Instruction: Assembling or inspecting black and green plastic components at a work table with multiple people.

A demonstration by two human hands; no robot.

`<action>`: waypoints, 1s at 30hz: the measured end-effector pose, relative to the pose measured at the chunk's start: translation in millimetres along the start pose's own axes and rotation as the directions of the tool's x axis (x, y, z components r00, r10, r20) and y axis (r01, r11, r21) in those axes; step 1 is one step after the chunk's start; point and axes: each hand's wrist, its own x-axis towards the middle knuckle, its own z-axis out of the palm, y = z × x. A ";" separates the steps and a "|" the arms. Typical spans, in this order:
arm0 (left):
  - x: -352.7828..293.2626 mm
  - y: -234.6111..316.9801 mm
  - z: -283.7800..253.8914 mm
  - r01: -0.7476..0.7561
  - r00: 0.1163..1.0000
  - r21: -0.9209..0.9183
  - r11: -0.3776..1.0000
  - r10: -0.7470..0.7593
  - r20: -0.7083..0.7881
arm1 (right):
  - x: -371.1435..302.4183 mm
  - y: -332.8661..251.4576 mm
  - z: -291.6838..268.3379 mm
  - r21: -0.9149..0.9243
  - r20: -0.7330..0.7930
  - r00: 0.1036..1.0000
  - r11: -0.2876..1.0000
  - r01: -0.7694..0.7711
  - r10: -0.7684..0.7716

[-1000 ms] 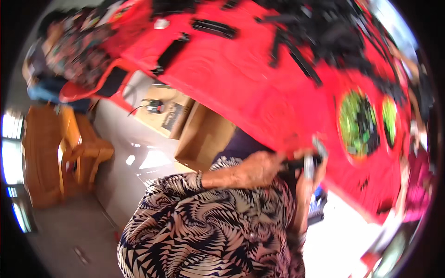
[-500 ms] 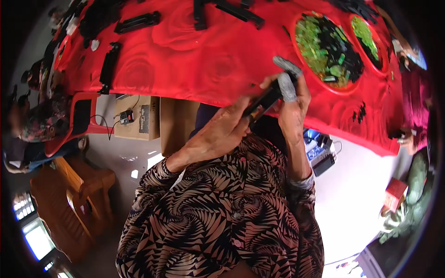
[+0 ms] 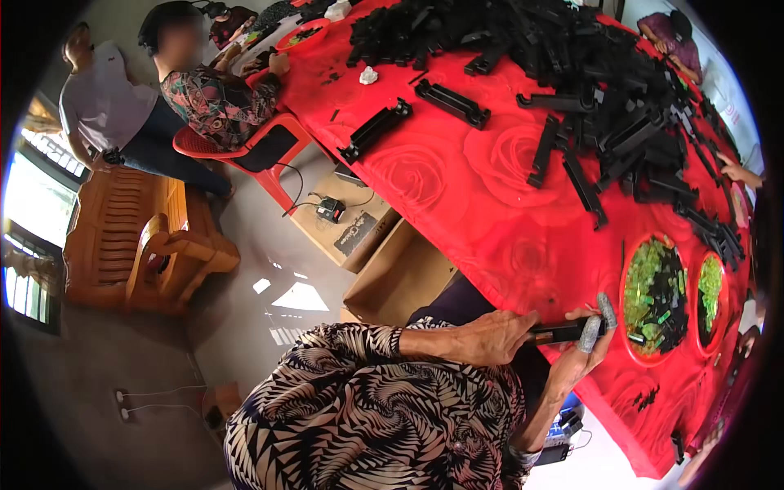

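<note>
Between my hands is a long, narrow black plastic part [image 3: 559,333], held near the edge of the red cloth. My left hand [image 3: 494,336] closes around its left end, fingers pressed together, and the fingertips are partly hidden. At the other end, my right hand [image 3: 573,366] grips the part between thumb and fingers. Grey wrapping covers two fingers of that hand. Just right of it stands a red basin [image 3: 655,361] with yellow-green and black small pieces inside. More of the long black parts [image 3: 452,104] lie farther off on the cloth.
A large heap of black parts [image 3: 629,90] covers the far side of the red-clothed table [image 3: 523,245]. A second red basin [image 3: 709,351] sits at the right. Cardboard boxes [image 3: 408,273] stand below the edge, beside a red chair [image 3: 286,131] with a seated person.
The view has swung left, bringing the heap, people and wooden bench into fuller sight. Both hands still hold the black part, which now lies nearly level.
</note>
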 end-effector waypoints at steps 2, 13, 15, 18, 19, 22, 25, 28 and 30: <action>1.0 2.5 -7.3 -0.007 1.000 0.014 1.000 0.007 0.019 | 1.0 0.6 2.5 -0.003 -0.010 1.000 1.000 -0.001 0.001; 96.8 -116.3 -231.1 0.382 0.776 0.338 0.860 -0.100 -0.623 | 8.7 21.6 0.3 0.066 -0.080 0.977 0.979 -0.191 0.196; 110.8 -146.7 -243.3 0.410 0.743 0.296 0.862 -0.128 -0.657 | 5.9 20.7 -1.6 0.048 -0.059 0.981 0.982 -0.184 0.187; 124.7 -167.5 -253.7 0.450 0.740 0.274 0.850 -0.184 -0.647 | 6.8 30.1 -8.5 0.056 -0.041 0.981 0.981 -0.188 0.191; 129.4 -172.4 -253.4 0.469 0.747 0.267 0.842 -0.217 -0.628 | 5.3 29.6 -9.5 0.053 -0.032 0.982 0.981 -0.184 0.186; 134.1 -168.1 -247.2 0.437 0.691 0.276 0.856 -0.123 -0.712 | 6.6 23.3 -6.2 0.050 -0.007 0.985 0.984 -0.171 0.172; 135.1 -163.6 -256.0 0.412 0.670 0.289 0.864 -0.073 -0.739 | 4.7 22.7 -4.3 0.041 0.000 0.985 0.984 -0.173 0.173; 140.4 -167.9 -265.1 0.467 0.716 0.354 0.810 -0.112 -0.689 | 7.1 20.8 -2.4 0.012 0.023 0.987 0.988 -0.157 0.156; 139.3 -169.5 -262.7 0.516 0.753 0.401 0.757 -0.178 -0.633 | 2.7 23.6 -4.6 0.017 0.037 0.990 0.990 -0.138 0.138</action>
